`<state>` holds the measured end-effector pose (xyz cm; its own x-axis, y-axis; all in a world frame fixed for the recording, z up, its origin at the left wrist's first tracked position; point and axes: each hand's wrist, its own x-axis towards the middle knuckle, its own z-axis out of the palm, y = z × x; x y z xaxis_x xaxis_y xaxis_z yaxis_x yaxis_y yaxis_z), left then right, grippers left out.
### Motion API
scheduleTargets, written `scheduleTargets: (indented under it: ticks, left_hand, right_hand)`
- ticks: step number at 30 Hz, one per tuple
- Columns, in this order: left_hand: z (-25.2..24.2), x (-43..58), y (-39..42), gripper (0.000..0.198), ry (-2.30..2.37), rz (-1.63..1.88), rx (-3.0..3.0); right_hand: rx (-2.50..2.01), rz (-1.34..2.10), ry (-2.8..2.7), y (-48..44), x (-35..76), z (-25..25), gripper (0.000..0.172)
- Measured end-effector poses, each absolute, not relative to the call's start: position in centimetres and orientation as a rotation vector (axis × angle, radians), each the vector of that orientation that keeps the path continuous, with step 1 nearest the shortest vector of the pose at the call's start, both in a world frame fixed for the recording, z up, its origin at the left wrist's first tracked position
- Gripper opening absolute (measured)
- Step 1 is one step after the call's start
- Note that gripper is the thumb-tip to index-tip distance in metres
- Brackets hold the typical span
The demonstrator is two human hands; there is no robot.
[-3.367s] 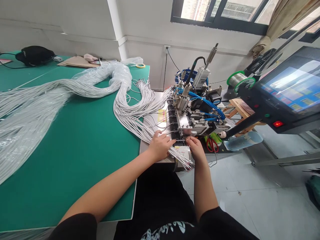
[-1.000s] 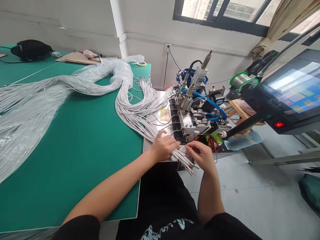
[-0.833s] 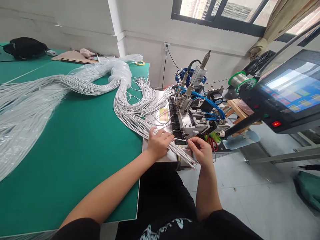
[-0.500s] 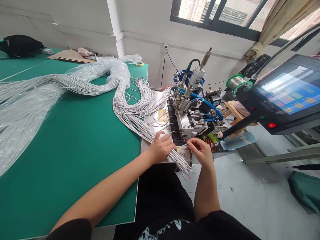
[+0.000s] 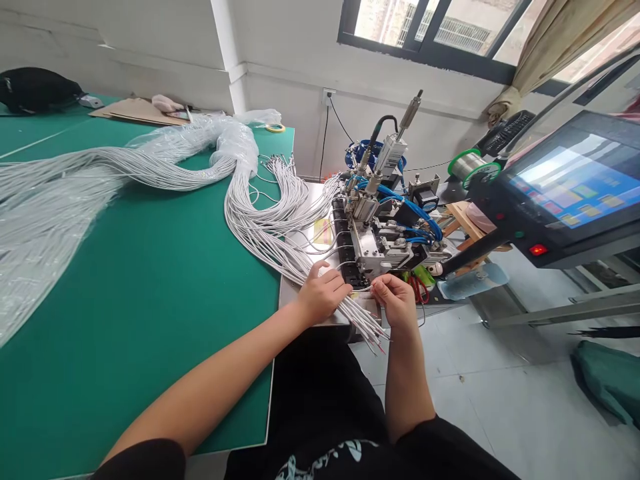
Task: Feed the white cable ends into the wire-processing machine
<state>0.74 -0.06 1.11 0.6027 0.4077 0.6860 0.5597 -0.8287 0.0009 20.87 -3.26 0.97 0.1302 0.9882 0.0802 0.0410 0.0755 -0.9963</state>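
Nearest me, the black shirt (image 5: pixel 320 420) carries pale lettering that I can't read. Past it, I have the left hand (image 5: pixel 323 295) curled over a bundle of white cables (image 5: pixel 360 315), free ends slanting out toward the right wrist. The right hand (image 5: pixel 397 300) has its fingertips pinched narrow on the tip of a single cable (image 5: pixel 361 289). That cable lies between the hands, its long axis running crosswise, the right hand nearer its end. Just beyond is the near end of the machine's black strip (image 5: pixel 345 240), which runs away from me, roughly square to the cable; whether they touch, I can't tell. A yellow-and-pink label (image 5: pixel 323 231) sits beside the strip, its print too small. Farther right, the lit screen (image 5: pixel 575 180) shows coloured blocks, their wording lost in glare; I can make out no brand.
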Motion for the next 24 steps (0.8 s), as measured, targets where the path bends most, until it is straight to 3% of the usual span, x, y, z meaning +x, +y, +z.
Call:
scheduleTargets:
  ticks: [11,18,24]
  left_hand:
    - [1.0,1.1,0.1,0.028,-0.884,-0.908,-2.601]
    - [0.6,1.1,0.3,0.042,-0.972,-0.775,-2.712]
    - [0.7,1.2,0.2,0.041,-1.022,-0.765,-2.723]
  right_hand:
    - [-1.548,0.597,-1.622,-2.4,23.1,0.9,0.027]
    - [-1.423,0.923,-1.474,-1.0,23.1,-1.2,0.031]
    - [-1.383,1.135,-1.146,-0.6,22.4,-2.7,0.034]
